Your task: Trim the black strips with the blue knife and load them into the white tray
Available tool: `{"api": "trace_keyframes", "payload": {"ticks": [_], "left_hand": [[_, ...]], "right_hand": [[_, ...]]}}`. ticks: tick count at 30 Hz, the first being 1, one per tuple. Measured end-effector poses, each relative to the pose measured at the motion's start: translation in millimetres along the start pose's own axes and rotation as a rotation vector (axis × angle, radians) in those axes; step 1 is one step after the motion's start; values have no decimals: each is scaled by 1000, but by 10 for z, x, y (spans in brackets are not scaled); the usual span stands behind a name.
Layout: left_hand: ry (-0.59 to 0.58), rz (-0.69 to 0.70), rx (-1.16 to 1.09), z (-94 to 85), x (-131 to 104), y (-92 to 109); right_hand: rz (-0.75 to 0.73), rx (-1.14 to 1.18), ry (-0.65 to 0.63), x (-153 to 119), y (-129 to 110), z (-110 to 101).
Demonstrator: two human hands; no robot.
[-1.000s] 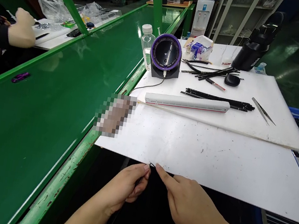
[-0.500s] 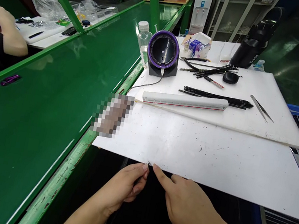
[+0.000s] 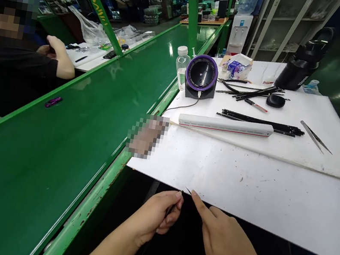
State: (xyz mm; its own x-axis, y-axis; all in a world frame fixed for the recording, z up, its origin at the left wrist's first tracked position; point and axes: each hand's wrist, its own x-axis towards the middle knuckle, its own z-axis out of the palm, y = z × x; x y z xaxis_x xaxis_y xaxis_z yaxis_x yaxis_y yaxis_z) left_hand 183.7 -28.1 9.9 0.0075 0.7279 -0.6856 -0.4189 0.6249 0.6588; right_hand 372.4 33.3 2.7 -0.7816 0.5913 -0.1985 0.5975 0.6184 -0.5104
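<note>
Just below the front edge of the table, my left hand (image 3: 160,213) is closed, with a thin black strip (image 3: 170,210) pinched in its fingers. Its short dark end pokes out past the thumb. Close on the right, my right hand (image 3: 225,237) is closed with the index finger stretched along a thin pointed tool (image 3: 189,190). Only the tool's dark tip shows; its kind cannot be made out. A small gap separates the tip from the strip's end. The palm and other fingers of my right hand are hidden from above.
On the white table (image 3: 208,169) lies a foam board (image 3: 308,157) with a long white box (image 3: 225,125), black strips (image 3: 262,123), tweezers (image 3: 316,137) and pliers (image 3: 232,85). A purple-rimmed fan (image 3: 201,77) stands behind. Left runs a green conveyor (image 3: 68,128), with a co-worker (image 3: 20,63) beyond.
The view has swung left, so the table things appear farther right and the co-worker shows more. The pointed tip and my left fingertips are slightly farther apart, with the strip's end now visible.
</note>
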Motion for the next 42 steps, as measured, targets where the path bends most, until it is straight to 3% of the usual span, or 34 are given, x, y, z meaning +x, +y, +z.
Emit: {"api": "trace_keyframes", "payload": {"ticks": [9, 27, 39, 42], "left_hand": [[66, 42, 21, 4, 75, -39], [90, 16, 11, 13, 97, -70], [125, 34, 32, -5, 112, -72], [131, 36, 35, 15, 98, -54]], "right_hand": [[-28, 70, 46, -19, 16, -76], [23, 17, -171, 70, -71, -111], [39, -97, -151, 96, -128, -132], [43, -34, -117, 73, -111, -118]]}}
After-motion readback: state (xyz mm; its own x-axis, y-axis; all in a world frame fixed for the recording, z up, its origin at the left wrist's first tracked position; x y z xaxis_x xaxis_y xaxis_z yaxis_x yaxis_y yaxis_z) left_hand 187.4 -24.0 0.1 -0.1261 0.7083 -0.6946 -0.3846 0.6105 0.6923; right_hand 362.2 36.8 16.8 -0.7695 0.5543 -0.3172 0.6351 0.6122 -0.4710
